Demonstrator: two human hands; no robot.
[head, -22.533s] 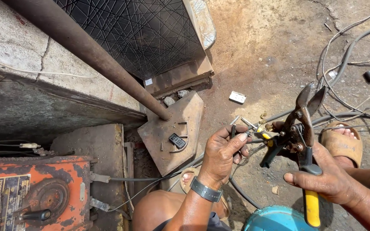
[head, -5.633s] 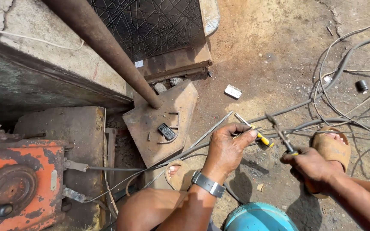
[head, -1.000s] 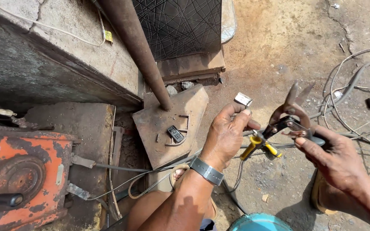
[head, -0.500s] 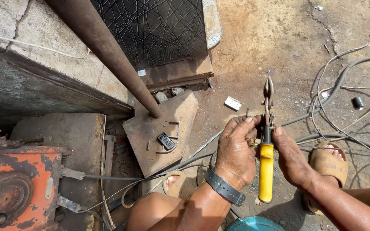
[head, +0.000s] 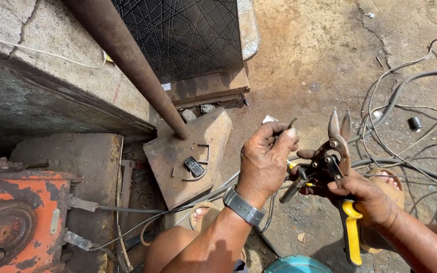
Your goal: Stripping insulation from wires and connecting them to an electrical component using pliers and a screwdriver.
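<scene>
Right hand (head: 367, 194) wrapped round yellow-handled snips (head: 337, 162), blades parted and pointing up, nothing between them; left hand (head: 266, 159) pinching a short dark wire end (head: 292, 123) between fingertips, grip closed on it, just left of the blades; no cut seen yet; loose cables (head: 405, 101) on dirt floor; rusty steel plate (head: 188, 156) nearby.

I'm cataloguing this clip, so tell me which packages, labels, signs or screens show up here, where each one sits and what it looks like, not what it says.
Small phone: flat on the rusty metal plate left of the left hand; dark oblong, pale screen.
White label: at the lower edge of the dark mesh panel, beside the rusty pipe; small rectangle.
White packet or card: on the dirt just behind the left hand; mostly hidden.
</scene>
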